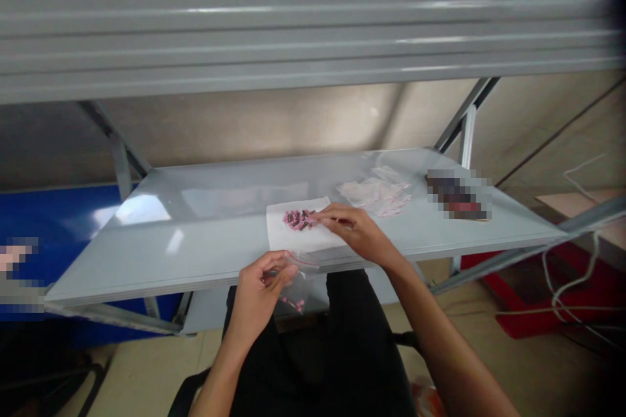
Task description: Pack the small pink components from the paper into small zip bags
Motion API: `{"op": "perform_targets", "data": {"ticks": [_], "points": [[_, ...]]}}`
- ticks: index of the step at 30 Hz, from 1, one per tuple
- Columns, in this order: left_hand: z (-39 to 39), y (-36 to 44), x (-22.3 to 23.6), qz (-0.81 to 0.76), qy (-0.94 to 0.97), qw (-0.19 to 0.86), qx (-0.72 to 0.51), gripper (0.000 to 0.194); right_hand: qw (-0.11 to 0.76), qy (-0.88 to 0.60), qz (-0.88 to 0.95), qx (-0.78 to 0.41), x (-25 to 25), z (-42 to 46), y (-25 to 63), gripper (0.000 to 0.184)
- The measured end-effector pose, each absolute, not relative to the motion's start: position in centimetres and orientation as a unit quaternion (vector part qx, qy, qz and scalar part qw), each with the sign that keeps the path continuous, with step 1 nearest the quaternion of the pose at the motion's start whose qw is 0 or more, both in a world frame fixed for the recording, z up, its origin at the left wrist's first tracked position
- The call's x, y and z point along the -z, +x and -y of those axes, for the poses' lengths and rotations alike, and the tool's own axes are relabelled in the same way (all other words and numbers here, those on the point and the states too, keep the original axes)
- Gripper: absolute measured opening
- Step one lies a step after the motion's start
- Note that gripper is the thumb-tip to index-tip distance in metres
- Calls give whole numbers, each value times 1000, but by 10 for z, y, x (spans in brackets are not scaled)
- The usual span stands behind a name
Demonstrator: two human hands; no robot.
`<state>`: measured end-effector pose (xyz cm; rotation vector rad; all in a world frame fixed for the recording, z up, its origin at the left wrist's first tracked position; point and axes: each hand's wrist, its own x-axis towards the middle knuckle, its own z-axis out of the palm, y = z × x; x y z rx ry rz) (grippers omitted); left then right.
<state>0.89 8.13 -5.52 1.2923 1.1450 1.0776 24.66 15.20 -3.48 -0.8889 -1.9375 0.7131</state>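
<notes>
- Pale grey metal shelf [205, 254] bearing a white paper sheet [293, 241].
- Left hand [259, 290] pinching a clear plastic bag [298, 293], a few parts inside, at the near shelf edge.
- Right hand [355, 231], fingertips pressed together, grip unclear, at small pink-and-black parts [299, 219]; most remain piled on the paper.

On the shelf [147, 260], small parts [298, 219] lie on a paper sheet [288, 238], and plastic bags [376, 192] lie behind it, to right
</notes>
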Motion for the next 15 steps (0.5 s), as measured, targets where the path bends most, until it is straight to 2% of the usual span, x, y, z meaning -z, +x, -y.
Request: {"op": "perform_targets", "data": {"ticks": [4, 10, 15], "points": [[-81, 6, 54, -475, 534, 530, -456, 35, 426, -456, 761, -176, 53, -173, 256, 19], [-81, 4, 52, -487, 543, 509, -457, 34, 374, -470, 781, -170, 69, -180, 246, 14], [-83, 3, 49, -495, 542, 488, -472, 33, 376, -472, 781, -163, 73, -179, 247, 10]]}}
